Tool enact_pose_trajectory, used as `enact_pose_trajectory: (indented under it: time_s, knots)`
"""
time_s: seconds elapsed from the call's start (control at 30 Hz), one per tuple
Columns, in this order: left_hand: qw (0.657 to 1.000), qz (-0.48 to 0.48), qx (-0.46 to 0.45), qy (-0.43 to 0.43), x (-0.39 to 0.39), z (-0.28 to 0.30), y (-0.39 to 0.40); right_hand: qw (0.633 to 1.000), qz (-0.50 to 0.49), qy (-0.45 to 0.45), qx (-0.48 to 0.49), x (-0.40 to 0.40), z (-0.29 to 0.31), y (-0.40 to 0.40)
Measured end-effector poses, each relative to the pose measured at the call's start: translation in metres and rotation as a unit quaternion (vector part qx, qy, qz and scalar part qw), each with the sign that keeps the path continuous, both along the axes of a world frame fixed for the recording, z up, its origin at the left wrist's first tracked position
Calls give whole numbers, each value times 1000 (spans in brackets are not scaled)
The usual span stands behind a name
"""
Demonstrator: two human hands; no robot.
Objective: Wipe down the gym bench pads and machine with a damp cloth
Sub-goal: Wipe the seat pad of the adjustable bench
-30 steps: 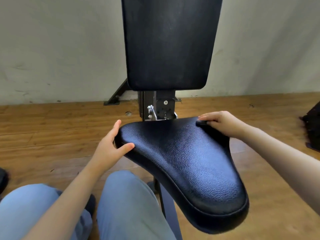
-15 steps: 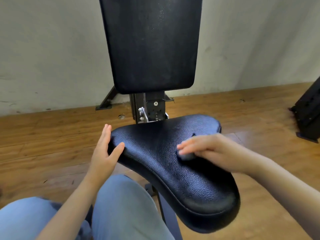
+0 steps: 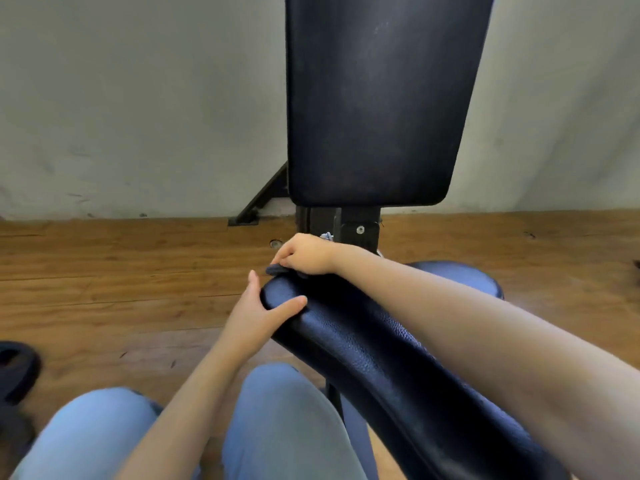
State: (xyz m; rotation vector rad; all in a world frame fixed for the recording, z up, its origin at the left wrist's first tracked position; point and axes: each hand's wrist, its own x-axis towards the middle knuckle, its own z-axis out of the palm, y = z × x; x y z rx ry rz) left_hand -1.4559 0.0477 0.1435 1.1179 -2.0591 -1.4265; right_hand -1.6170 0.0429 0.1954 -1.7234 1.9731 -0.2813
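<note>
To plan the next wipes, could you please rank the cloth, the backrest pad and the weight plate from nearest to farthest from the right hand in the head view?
1. cloth, under the right hand, at the seat's far-left corner.
2. backrest pad, upright above and behind.
3. weight plate, on the floor, far left.

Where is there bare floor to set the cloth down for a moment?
Open wooden floor lies left of the black leather seat pad, between the wall and the black weight plate. More bare boards show right of the upright black back pad. The seat's near-left corner is crowded: left hand, right hand gripping the dark cloth.
</note>
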Motion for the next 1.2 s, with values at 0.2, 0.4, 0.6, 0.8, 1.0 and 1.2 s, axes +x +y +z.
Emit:
enact_pose_trajectory:
  time_s: [0.2, 0.4, 0.6, 0.8, 1.0, 1.2]
  knots:
    - [1000, -22, -11, -7, 2, -2, -10, 992, -56, 38, 106, -72, 4, 35]
    - [999, -35, -12, -21, 2, 0, -13, 995, 3, 34, 98, -21, 8, -4]
    - [1000, 24, -11, 17, 12, 2, -18, 996, 58, -3, 63, 29, 5, -30]
    - [996, 42, -3, 72, 14, 1, -16, 996, -49, 24, 72, -68, -6, 31]
    - [999, -26, -16, -21, 18, 1, -13, 999, -19, 15, 44, -36, -8, 1]
    - [994, -66, -23, -89, 27, 9, -16, 993, 87, -80, -21, 8, -3, -5]
